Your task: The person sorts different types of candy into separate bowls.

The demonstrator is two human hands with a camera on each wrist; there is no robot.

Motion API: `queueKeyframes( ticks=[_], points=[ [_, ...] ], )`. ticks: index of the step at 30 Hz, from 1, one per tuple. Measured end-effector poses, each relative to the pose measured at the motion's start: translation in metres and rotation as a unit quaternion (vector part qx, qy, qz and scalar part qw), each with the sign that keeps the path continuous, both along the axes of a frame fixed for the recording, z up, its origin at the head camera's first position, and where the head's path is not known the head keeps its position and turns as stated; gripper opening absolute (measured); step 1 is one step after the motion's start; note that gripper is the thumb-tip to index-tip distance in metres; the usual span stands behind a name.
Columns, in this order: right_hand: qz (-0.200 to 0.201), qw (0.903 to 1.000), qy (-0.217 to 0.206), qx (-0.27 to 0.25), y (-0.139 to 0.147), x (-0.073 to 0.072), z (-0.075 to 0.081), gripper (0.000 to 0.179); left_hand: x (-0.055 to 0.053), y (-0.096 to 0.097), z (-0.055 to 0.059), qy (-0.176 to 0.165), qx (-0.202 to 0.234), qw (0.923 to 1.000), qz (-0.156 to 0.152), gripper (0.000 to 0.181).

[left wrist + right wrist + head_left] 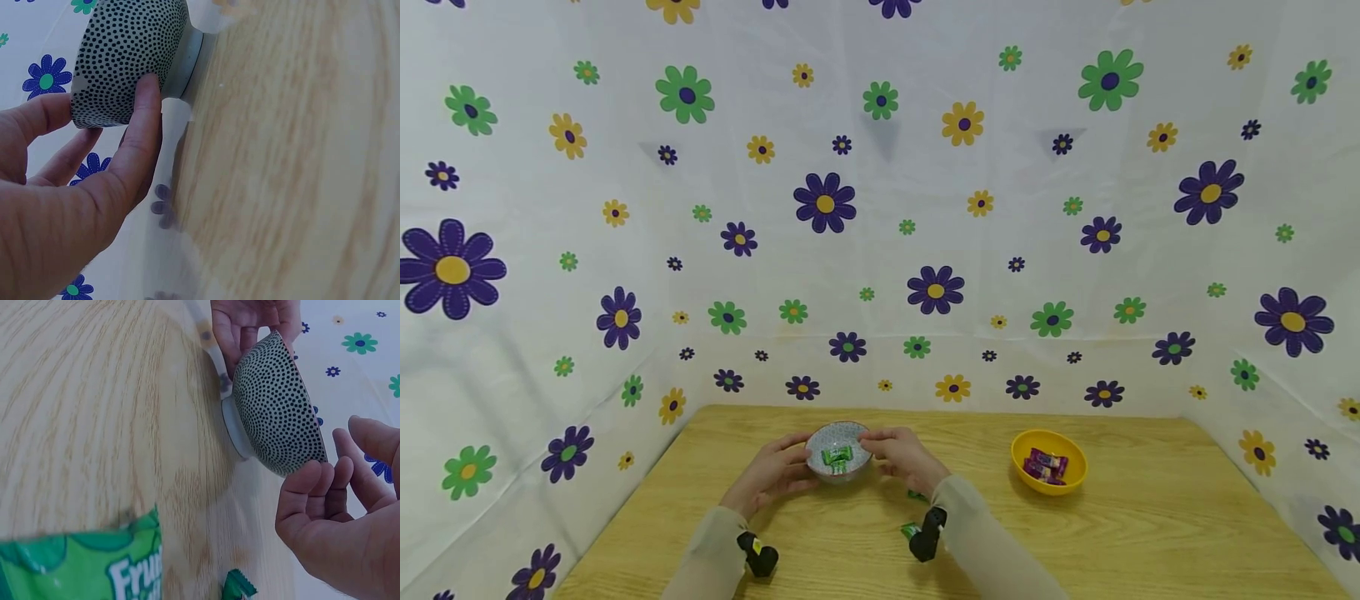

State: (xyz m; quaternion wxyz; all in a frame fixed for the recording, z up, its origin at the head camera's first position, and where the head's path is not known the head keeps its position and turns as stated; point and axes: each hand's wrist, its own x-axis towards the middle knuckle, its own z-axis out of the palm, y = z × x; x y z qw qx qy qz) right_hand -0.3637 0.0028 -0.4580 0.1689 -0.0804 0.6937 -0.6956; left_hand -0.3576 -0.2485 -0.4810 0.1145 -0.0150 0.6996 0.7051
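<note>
A small bowl [839, 477] with a dark dotted outside and a thin reddish rim is between both hands. Inside it lie green-wrapped candies [837, 456]. My left hand [777, 471] holds the bowl's left side; in the left wrist view one finger meets the rim and another digit presses the dotted wall. From the right, my right hand [904, 458] holds the other side, fingertips curled against the wall near the rim [315, 467]. The bowl's foot [235, 428] is low over the wooden table.
Green candies [911, 530] lie on the table [1150, 517] by my right wrist; one close wrapper [87, 562] shows white lettering. A yellow bowl [1021, 446] with purple-wrapped candies [1045, 467] stands to the right. Flower-printed white sheets [880, 250] enclose the table.
</note>
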Motion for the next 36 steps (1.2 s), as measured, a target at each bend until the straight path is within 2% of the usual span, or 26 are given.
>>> queueKeyframes(
  ticks=[3,9,12,20,29,36],
  points=[
    [0.011,0.9999,0.003,0.004,0.005,0.000,0.000,0.035,-0.001,0.000,-0.001,0.002,-0.001,1.0000,-0.004,0.051],
    [0.027,0.9996,0.004,0.008,0.015,-0.003,0.000,0.035,-0.005,0.001,-0.002,-0.006,-0.001,0.9999,0.012,0.048],
    [0.036,0.9993,0.009,0.003,0.020,-0.005,0.000,0.036,-0.006,0.001,-0.001,-0.005,-0.004,1.0000,0.007,0.049],
    [0.093,0.9955,0.005,-0.013,0.038,-0.008,-0.007,0.040,-0.004,0.001,-0.001,-0.006,-0.009,0.9999,0.010,0.049],
    [0.105,0.9925,0.017,0.062,0.069,-0.015,-0.010,0.042,-0.006,0.004,0.000,-0.009,-0.004,0.9997,0.021,0.046],
    [0.113,0.9903,0.022,0.078,0.086,-0.014,-0.014,0.043,-0.005,0.003,-0.002,-0.009,0.001,0.9998,0.017,0.046]
  ],
)
